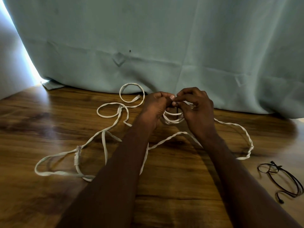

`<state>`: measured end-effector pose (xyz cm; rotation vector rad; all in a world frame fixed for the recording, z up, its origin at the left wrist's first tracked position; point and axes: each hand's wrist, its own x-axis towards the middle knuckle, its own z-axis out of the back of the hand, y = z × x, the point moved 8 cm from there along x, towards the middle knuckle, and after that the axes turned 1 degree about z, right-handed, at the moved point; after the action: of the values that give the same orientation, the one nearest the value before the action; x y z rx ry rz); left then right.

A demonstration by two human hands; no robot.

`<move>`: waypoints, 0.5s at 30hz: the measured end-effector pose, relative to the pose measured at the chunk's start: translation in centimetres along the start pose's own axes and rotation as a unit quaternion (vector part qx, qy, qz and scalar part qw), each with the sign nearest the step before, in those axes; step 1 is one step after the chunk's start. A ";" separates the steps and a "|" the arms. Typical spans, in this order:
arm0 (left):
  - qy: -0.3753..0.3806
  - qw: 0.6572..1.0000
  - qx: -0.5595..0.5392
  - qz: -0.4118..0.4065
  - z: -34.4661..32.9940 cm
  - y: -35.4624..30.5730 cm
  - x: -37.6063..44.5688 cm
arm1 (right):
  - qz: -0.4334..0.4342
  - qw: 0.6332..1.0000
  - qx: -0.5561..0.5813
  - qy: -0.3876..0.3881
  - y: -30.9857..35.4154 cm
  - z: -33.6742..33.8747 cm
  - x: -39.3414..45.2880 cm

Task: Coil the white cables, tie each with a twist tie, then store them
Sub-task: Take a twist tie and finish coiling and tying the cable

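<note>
Fingers of both hands are curled and brought together at the top of a small white coil. The left hand pinches the upper rim of the coil from the left, and the right hand pinches from the right, its fingertips nearly touching the left thumb. A short dark strand, judged to be a twist tie, is seen hanging between the two hands across the loops; whether it is already wrapped cannot be told.

Nearest the viewer, bare wooden counter is noted between and below the forearms. To the near right, a black cable lies well apart from the work. To the near left, loose white cable with a plug is spread in open loops.

Further out, the coil is held just above the counter, its plane roughly upright and facing the viewer, its rim running left to right beneath the fingers. An uncoiled tail runs from the coil to the right and loops back under the right forearm. The right hand is judged nearer to that tail.

Beyond the hands, two more white loops lie left of the left hand, close to a hanging blue-green cloth that closes off the far edge. Room for movement is judged to be open toward the viewer and to the left only over loose cable.
</note>
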<state>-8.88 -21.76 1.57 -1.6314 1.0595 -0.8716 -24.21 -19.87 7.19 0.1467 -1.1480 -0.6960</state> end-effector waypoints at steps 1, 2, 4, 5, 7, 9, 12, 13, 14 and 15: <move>0.000 0.999 0.036 -0.035 -0.1 -0.4 -0.1 | -0.011 1.000 0.015 -0.024 -0.1 0.3 0.0; 0.003 0.995 0.067 -0.067 -0.4 -0.9 -0.2 | -0.023 0.998 0.032 -0.047 -0.3 0.6 0.0; 0.024 0.988 0.105 -0.109 -1.3 -1.4 -0.5 | -0.062 0.992 0.064 -0.084 -1.0 1.3 0.0; 0.044 0.985 0.117 -0.120 -1.7 -1.6 -0.7 | -0.081 0.989 0.078 -0.100 -1.4 1.6 0.0; 0.085 0.976 0.147 -0.133 -2.6 -1.7 -1.0 | -0.104 0.984 0.087 -0.119 -1.9 2.1 0.1; 0.106 0.966 0.170 -0.166 -3.1 -2.0 -1.1 | -0.112 0.982 0.089 -0.124 -2.0 2.2 0.1; 0.096 0.939 0.217 -0.249 -3.9 -2.6 -2.0 | -0.108 0.980 0.087 -0.141 -1.5 2.6 0.1; 0.091 0.926 0.240 -0.277 -4.3 -2.7 -2.6 | -0.100 0.981 0.084 -0.146 -1.2 2.7 0.1; 0.087 0.912 0.266 -0.301 -4.6 -2.8 -3.0 | -0.091 0.981 0.083 -0.147 -0.9 2.8 0.1; 0.087 0.898 0.289 -0.320 -4.9 -2.7 -3.2 | -0.083 0.982 0.082 -0.146 -0.5 2.9 0.1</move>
<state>-13.79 -19.96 5.36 -1.3926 0.2816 -1.6125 -26.96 -19.64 8.23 0.2891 -1.4875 -0.7871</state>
